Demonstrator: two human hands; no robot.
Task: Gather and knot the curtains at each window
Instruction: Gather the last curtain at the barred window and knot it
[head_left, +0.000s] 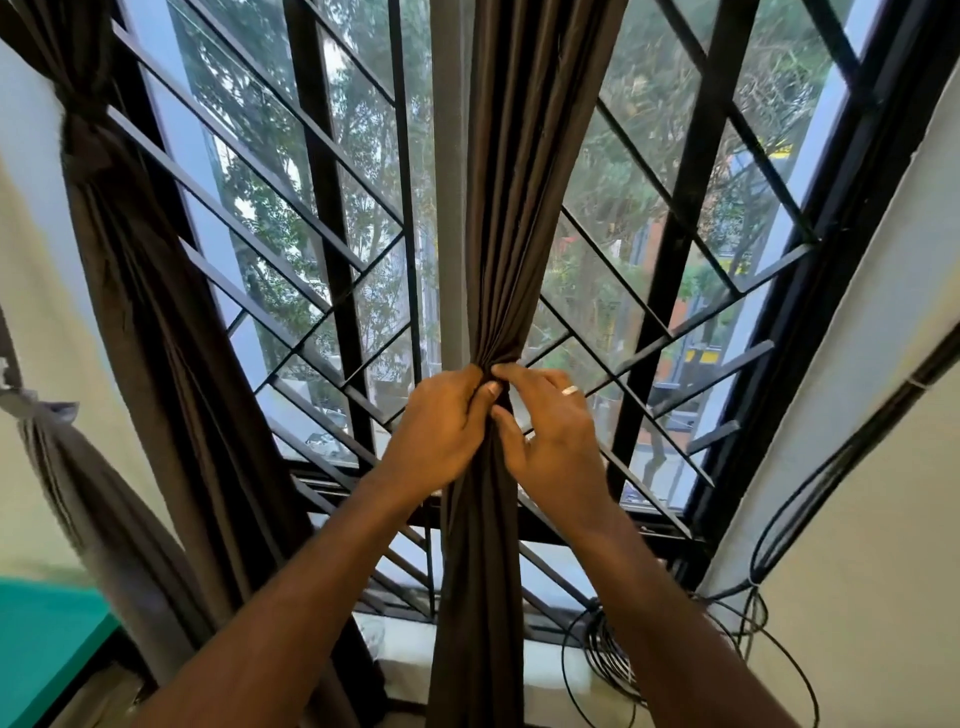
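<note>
A dark brown curtain (511, 218) hangs down the middle of the window, bunched into a narrow column. My left hand (441, 428) grips the gathered fabric from the left at its pinched waist. From the right, my right hand (553, 434), with a ring on one finger, pinches the same bunch with fingertips and thumb. Below the hands the fabric falls straight toward the sill. A second brown curtain (150, 312) hangs at the left edge of the window, tied in a knot (85, 130) near its top.
Black window frame with diagonal grille bars (332, 218) stands behind the curtains. A grey knotted curtain (83, 493) hangs at far left. Black cables (769, 561) loop down the right wall onto the sill. A green surface (41, 639) sits at lower left.
</note>
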